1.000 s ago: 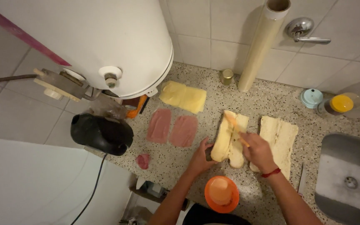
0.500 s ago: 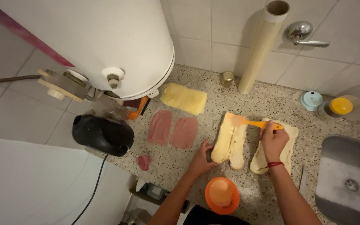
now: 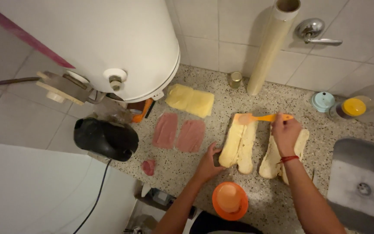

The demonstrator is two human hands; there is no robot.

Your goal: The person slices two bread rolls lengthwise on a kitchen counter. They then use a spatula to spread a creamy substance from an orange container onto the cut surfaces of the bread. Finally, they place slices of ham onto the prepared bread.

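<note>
Two split bread rolls lie open on the speckled counter. My left hand (image 3: 207, 162) presses against the near left edge of the left roll (image 3: 238, 143). My right hand (image 3: 285, 132) grips an orange spatula (image 3: 262, 118) by its handle, blade tip resting on the far end of the left roll. That hand hovers over the right roll (image 3: 278, 158), covering its middle. Two pink ham slices (image 3: 179, 133) lie left of the rolls, with yellow cheese slices (image 3: 190, 100) beyond them. An orange tub (image 3: 230, 200) sits at the near edge.
A white water heater tank (image 3: 109, 43) overhangs the counter's left. A black appliance (image 3: 105, 138) with a cord sits below it. A roll of cling film (image 3: 271, 47) leans on the tiled wall. A small ham scrap (image 3: 148, 167), a yellow-capped bottle (image 3: 353, 107), and a sink (image 3: 362, 186) are nearby.
My right hand has swung the spatula from the left roll out to the right, then brought its blade back onto the far end of the left roll. The left hand stayed put.
</note>
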